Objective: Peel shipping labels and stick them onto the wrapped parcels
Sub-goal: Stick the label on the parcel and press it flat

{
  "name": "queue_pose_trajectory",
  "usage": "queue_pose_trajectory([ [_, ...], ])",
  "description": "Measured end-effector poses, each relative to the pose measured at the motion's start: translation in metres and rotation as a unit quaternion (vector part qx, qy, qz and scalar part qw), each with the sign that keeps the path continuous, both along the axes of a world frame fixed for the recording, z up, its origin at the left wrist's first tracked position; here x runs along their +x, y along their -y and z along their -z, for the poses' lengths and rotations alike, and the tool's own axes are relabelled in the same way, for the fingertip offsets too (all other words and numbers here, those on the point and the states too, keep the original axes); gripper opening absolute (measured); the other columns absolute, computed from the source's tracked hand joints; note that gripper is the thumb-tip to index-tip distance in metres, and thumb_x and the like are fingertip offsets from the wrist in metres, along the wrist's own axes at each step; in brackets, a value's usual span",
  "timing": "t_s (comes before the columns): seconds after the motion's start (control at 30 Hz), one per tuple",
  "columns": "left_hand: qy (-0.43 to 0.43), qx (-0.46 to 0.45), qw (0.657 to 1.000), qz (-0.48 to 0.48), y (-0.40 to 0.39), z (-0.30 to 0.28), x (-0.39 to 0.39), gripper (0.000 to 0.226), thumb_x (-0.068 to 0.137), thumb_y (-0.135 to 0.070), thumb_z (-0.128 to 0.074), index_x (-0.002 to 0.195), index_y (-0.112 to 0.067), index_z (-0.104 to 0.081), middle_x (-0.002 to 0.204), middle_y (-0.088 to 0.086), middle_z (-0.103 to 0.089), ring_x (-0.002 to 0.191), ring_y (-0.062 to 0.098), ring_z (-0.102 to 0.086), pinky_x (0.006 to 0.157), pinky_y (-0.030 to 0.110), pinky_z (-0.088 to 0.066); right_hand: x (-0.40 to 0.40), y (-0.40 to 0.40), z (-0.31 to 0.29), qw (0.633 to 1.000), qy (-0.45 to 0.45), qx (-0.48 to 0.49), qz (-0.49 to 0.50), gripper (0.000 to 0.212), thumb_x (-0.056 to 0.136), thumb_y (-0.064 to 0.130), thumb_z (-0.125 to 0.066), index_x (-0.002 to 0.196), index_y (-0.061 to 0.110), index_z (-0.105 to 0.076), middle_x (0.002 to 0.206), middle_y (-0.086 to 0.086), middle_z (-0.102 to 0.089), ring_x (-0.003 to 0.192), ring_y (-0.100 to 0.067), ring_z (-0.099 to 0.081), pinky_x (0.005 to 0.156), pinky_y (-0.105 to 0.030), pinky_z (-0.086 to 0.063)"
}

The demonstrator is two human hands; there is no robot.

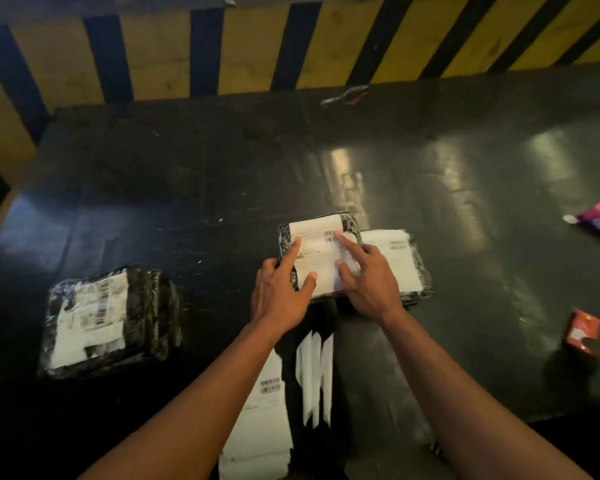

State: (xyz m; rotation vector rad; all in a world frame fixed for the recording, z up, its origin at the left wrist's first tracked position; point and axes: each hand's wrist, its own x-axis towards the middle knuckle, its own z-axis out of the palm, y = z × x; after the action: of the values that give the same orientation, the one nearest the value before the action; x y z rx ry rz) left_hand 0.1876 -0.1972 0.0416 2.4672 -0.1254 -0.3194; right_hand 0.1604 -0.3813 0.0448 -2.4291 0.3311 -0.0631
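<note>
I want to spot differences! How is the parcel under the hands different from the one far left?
The black wrapped parcel under the hands has a smooth white label, pressed by the left hand and right hand. The black wrapped parcel at the left looks bigger, lies untouched, and its label looks crinkled. Both sit on the dark table.

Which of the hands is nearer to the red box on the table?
Right. The right hand presses the label on the middle parcel, on the side toward the red box; the left hand lies farther away, on the parcel's other side.
</note>
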Motion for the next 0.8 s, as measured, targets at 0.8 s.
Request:
queue_pose_trajectory([
  [0.8,-0.025,-0.048,0.996,0.075,0.049,0.002,-0.016,0.073,0.096,-0.053,-0.062,0.158,-0.050,-0.022,0.149,-0.001,-0.042,0.129,0.017,-0.052,0.104,0.044,-0.051,-0.039,0.089,0.008,0.991,0.049,-0.118,0.038,0.046,0.099,0.038,-0.055,0.145,0.029,-0.054,0.153,-0.012,-0.045,0.138,-0.035,-0.040,0.105,-0.054,-0.042],
])
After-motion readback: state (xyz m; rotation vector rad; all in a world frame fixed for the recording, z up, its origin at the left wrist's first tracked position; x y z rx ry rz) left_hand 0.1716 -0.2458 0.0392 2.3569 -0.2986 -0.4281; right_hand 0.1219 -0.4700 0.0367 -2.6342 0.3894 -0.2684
